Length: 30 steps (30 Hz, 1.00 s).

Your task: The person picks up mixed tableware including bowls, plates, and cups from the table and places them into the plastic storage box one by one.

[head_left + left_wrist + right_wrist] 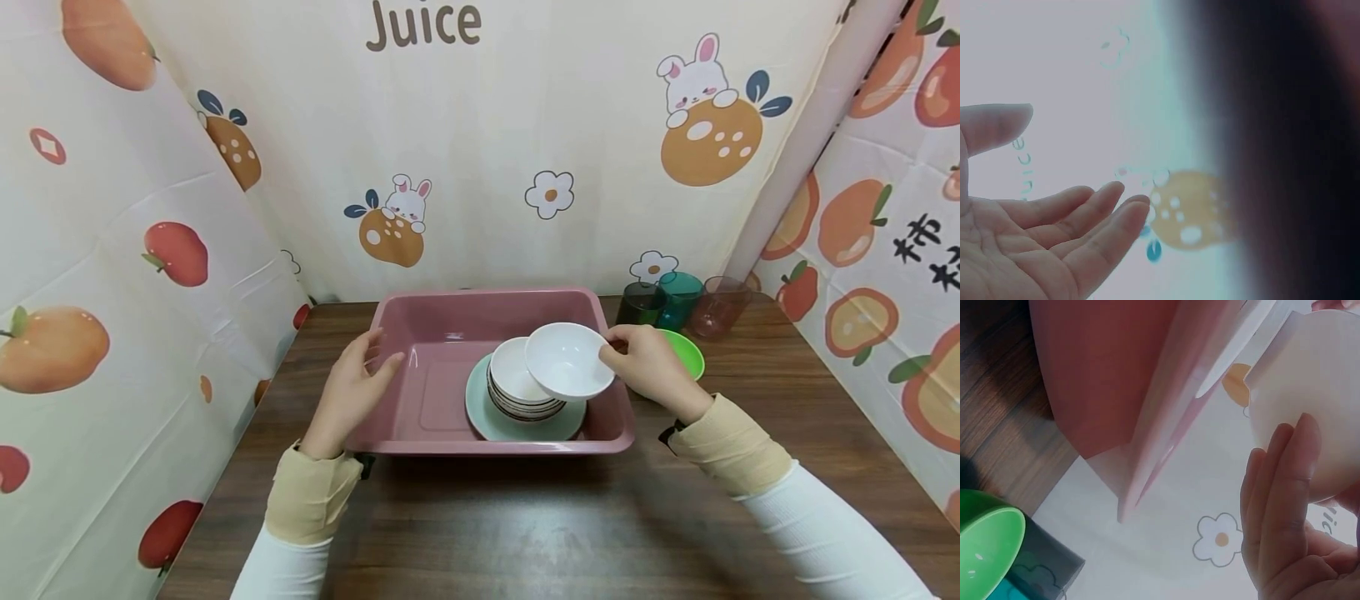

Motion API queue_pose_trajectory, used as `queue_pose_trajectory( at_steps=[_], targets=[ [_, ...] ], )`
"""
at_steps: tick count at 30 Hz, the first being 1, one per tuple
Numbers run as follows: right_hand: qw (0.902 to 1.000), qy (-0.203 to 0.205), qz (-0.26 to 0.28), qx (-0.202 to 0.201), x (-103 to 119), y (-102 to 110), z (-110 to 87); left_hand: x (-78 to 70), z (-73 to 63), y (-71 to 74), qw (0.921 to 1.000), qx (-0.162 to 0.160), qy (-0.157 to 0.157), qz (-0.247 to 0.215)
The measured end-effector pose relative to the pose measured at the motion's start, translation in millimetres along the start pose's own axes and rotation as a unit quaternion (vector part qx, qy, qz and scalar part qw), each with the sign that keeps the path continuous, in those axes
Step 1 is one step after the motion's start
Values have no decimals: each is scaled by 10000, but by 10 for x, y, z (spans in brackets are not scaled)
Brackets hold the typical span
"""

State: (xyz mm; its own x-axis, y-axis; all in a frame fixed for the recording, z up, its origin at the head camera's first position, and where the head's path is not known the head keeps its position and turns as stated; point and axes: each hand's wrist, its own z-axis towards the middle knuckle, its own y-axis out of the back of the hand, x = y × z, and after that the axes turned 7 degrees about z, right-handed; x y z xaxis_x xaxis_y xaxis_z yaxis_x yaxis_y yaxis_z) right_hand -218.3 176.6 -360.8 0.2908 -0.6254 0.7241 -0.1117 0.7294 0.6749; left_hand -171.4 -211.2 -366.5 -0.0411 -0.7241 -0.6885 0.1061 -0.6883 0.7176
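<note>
A white bowl (568, 362) is pinched at its right rim by my right hand (654, 367), tilted over the right part of a pink basin (420, 392). In the right wrist view the fingers (1288, 487) lie along the underside of the bowl (1310, 394). Below and left of it, a stack of white bowls (513, 371) rests on a pale green plate (480, 408) inside the basin. My left hand (354, 387) is at the basin's left rim, thumb and fingers spread with nothing between them. The left wrist view shows the left palm (1041, 250) facing up.
Right of the basin stands a bright green bowl (684, 353). Behind it are a dark cup (639, 305), a teal cup (679, 300) and a reddish cup (720, 307). Printed cloth (480, 167) hangs behind the brown wooden table (480, 517) and along both sides.
</note>
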Motion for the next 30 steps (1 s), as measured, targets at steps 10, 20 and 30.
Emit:
queue_pose_trajectory(
  at_steps=[10, 20, 30],
  targets=[
    [9998, 122, 144, 31, 63, -60, 13, -415, 55, -208, 9958, 462, -594, -524],
    [9994, 149, 314, 68, 138, -117, 20, -717, 155, -454, 9907, 1082, -800, -177],
    [9996, 153, 224, 15, 180, -180, 23, -883, 270, -674, 9866, 1355, -894, 169]
  ],
)
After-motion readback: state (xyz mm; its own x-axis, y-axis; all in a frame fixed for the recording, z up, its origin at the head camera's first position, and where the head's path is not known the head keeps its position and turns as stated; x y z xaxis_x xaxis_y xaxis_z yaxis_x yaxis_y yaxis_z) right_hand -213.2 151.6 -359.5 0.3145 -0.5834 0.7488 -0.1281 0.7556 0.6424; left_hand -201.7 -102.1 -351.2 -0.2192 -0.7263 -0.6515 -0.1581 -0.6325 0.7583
